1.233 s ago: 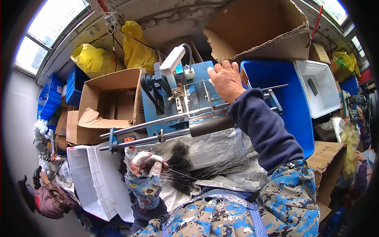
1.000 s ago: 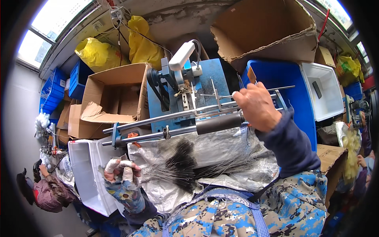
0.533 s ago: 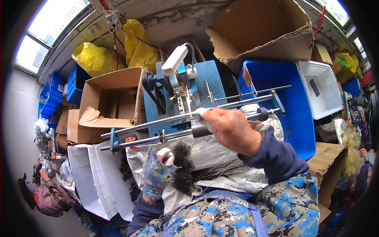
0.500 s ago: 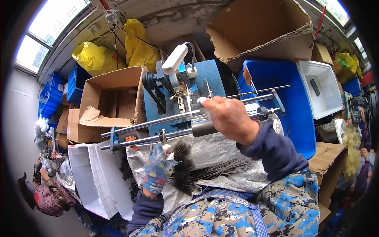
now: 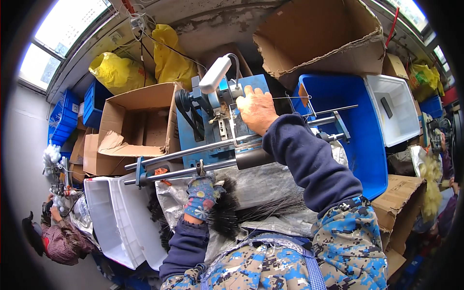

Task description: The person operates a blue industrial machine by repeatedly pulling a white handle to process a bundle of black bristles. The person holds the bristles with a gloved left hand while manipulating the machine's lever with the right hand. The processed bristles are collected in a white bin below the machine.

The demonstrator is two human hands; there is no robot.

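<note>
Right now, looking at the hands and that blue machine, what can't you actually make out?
Head view only:
- Right hand: its palm lies on the blue machine, so whatever is under the palm is hidden.
- Left hand: the patterned glove and the black bristles hide its fingers; whether they grip is unclear.
- Steel rods: the right sleeve covers their middle stretch.
- Person at lower left: squeezed and bent at the rim.

A blue machine (image 5: 217,123) stands upright behind two steel rails (image 5: 193,162); black bristles (image 5: 227,212) lie fanned on grey sheeting below.
</note>
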